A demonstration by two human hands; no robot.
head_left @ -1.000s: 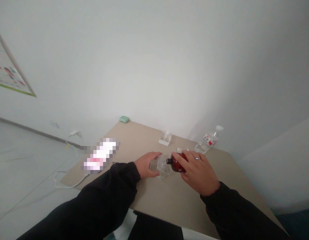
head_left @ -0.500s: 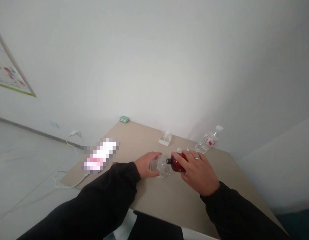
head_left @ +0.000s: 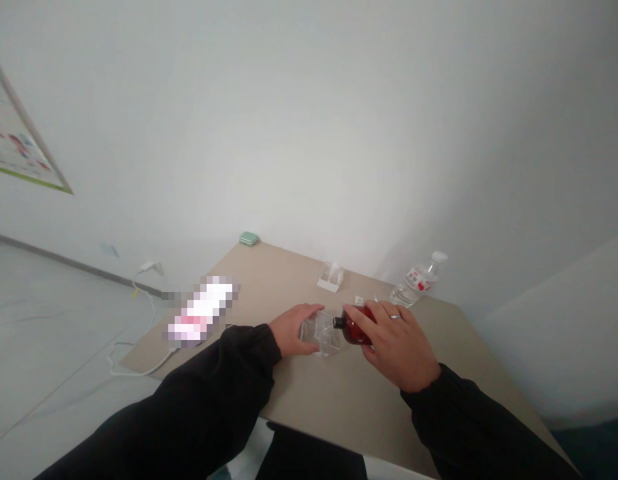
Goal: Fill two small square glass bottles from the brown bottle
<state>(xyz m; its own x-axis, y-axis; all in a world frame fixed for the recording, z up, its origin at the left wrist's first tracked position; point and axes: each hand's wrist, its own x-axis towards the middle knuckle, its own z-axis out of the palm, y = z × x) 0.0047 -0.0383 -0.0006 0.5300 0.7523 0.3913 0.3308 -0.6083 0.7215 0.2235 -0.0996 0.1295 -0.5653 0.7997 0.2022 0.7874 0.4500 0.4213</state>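
— Where are the hands, and what do they hold?

— Both are just below the middle of the frame, over the tan table point(head_left: 339, 400). The right hand point(head_left: 401, 350) has its fingers curled over a dark red bottle point(head_left: 356, 330), gripping it from above. The bottle lies tipped on its side, with its dark neck pointing left. The left hand point(head_left: 291, 331) is closed round the left end of a clear plastic box point(head_left: 323, 333), thumb along the top, steadying it on the tabletop.

— How far has the work got?

— The bottle's neck meets the right side of the box, so the two have been brought together. I can't tell whether a cap is on or whether anything has gone into the box — it's too small and glassy to read.

— Is there room to move?

— Plenty. The table is bare in front of the hands, down to its near edge at the bottom of the frame. Above them, a small clear stand point(head_left: 331, 275) and a plastic water bottle point(head_left: 419, 280) sit near the far edge by the wall, well apart from the hands. A green case point(head_left: 249, 239) sits on the far corner. To the left the table ends close by, and a white cable point(head_left: 139, 347) trails off that edge to the floor.
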